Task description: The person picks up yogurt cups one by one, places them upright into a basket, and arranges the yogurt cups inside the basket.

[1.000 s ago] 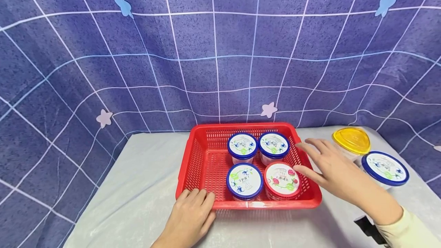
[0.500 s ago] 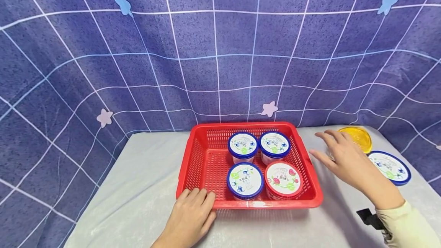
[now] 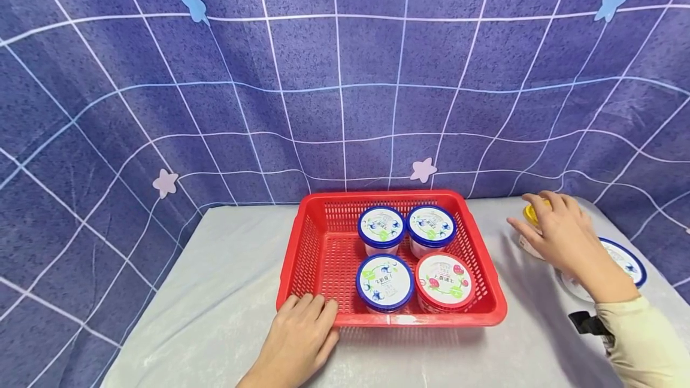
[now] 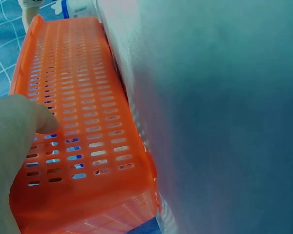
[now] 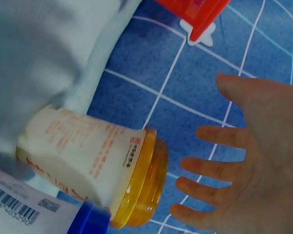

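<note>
A red mesh basket [image 3: 334,319] holds several lidded tubs: two blue-lidded ones at the back, a blue-lidded tub [image 3: 385,281] at the front and a red-lidded tub [image 3: 444,281] beside it. My left hand [image 3: 296,337] grips the basket's front rim near its left corner; in the left wrist view its thumb [image 4: 48,122] presses the outer wall. Over the yellow-lidded tub [image 3: 530,214] hovers my right hand [image 3: 566,238], hiding much of it. The right wrist view shows that hand [image 5: 234,165] with spread fingers, apart from the yellow lid [image 5: 146,183].
Another blue-lidded tub [image 3: 628,262] stands at the right, partly behind my right forearm. The basket rests on a grey-white cloth surface [image 3: 226,268], with a blue grid-patterned curtain [image 3: 302,112] behind it.
My right hand has moved right, away from the basket's right side to above the yellow-lidded tub. The left hand stays on the rim.
</note>
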{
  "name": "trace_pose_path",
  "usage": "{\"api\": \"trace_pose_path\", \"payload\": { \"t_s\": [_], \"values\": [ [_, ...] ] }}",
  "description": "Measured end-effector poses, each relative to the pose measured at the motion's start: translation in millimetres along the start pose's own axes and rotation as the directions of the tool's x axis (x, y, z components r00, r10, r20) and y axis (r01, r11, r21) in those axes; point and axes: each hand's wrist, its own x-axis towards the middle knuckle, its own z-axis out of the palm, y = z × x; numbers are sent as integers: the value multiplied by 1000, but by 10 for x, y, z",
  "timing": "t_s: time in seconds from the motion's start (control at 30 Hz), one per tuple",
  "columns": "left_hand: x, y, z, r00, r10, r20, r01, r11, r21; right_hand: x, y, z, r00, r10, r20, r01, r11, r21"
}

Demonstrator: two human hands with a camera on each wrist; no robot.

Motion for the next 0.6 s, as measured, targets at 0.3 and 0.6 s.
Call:
{"api": "trace_pose_path", "payload": {
  "t_s": [0.3, 0.6],
  "values": [
    [-3, 3, 0, 1000, -6, 6, 6, 1000, 4, 167, 227, -40, 993, 110, 45, -109, 994, -10],
    [-4, 9, 2, 1000, -7, -2, 7, 1000, 3, 215, 404, 59, 978, 161, 130, -157, 987, -34]
  ]
}}
